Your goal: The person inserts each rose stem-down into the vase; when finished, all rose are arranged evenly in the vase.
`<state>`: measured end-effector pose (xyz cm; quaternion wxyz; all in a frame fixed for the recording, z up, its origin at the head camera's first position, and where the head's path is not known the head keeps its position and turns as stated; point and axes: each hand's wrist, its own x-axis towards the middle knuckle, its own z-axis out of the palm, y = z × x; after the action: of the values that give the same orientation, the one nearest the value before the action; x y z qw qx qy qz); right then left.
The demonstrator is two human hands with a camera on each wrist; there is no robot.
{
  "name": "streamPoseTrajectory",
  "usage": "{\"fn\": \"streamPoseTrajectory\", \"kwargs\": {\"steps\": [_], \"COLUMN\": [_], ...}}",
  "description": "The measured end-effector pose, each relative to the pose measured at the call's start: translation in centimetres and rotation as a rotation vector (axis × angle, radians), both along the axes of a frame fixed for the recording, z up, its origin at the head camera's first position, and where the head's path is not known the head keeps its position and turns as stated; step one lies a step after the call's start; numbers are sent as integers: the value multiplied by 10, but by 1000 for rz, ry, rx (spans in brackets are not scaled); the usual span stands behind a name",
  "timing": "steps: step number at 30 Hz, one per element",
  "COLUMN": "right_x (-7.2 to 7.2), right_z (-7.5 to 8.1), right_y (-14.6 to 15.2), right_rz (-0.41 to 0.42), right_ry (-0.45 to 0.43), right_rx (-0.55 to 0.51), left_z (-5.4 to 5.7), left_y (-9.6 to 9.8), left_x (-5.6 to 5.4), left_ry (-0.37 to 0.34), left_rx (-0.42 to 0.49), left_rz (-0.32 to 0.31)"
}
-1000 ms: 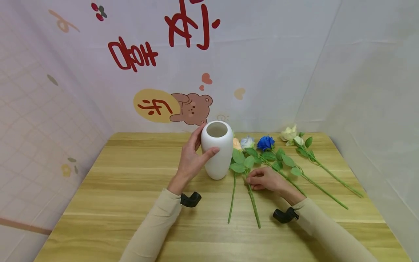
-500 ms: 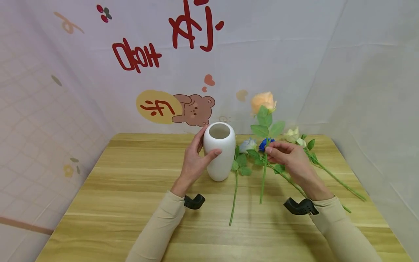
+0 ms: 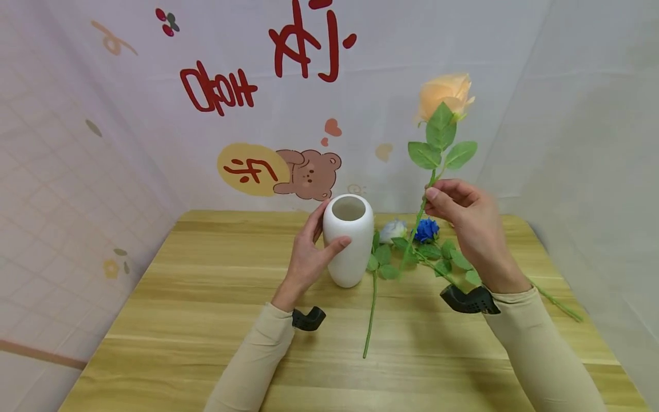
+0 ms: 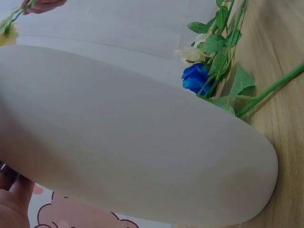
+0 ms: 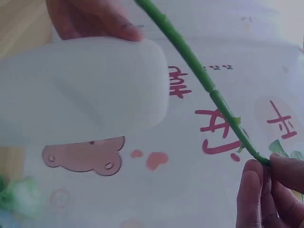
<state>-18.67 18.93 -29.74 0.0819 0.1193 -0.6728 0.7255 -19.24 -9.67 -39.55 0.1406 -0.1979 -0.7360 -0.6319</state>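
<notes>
A tall white vase [image 3: 351, 249] stands upright on the wooden table, its round mouth facing up. My left hand [image 3: 306, 252] holds it from the left, thumb across the front and fingers round the far side. Up to the right, my right hand [image 3: 472, 226] pinches the green stem of a peach rose [image 3: 445, 98] between thumb and fingers. The bloom is raised above the hand, and the stem's lower end slants down toward the left. In the right wrist view the bare stem [image 5: 192, 61] crosses in front of the vase.
Right of the vase lie a pale blue rose [image 3: 393, 230] and a dark blue rose [image 3: 427, 230]. A white rose [image 4: 190, 55] shows behind them in the left wrist view; my right arm hides much of it from the head. A printed cloth wall [image 3: 381, 109] stands behind the table.
The right hand has lifted the peach rose off the table, raising it up and to the right. The left hand stays on the vase, while the head view has shifted slightly.
</notes>
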Motion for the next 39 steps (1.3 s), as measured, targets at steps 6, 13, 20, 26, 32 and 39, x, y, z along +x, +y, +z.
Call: {"fn": "streamPoseTrajectory", "kwargs": {"steps": [6, 13, 20, 26, 32, 39], "right_x": [-8, -18, -28, -37, -41, -38], "right_z": [24, 43, 60, 63, 52, 36], "right_y": [-21, -48, -71, -86, -95, -105], "right_rz": [-49, -143, -224, -303, -307, -295], "right_ry": [97, 245, 388, 530, 540, 526], "right_rx": [-14, -89, -109, -2, 76, 173], "left_z": [0, -2, -1, 0, -1, -1], "left_y": [0, 0, 0, 0, 1, 0], "left_x": [1, 2, 4, 4, 4, 5], "left_ry": [10, 10, 12, -1, 7, -14], "left_rx": [13, 13, 28, 36, 65, 73], "left_rz": [-5, -1, -7, -14, -39, -38]}}
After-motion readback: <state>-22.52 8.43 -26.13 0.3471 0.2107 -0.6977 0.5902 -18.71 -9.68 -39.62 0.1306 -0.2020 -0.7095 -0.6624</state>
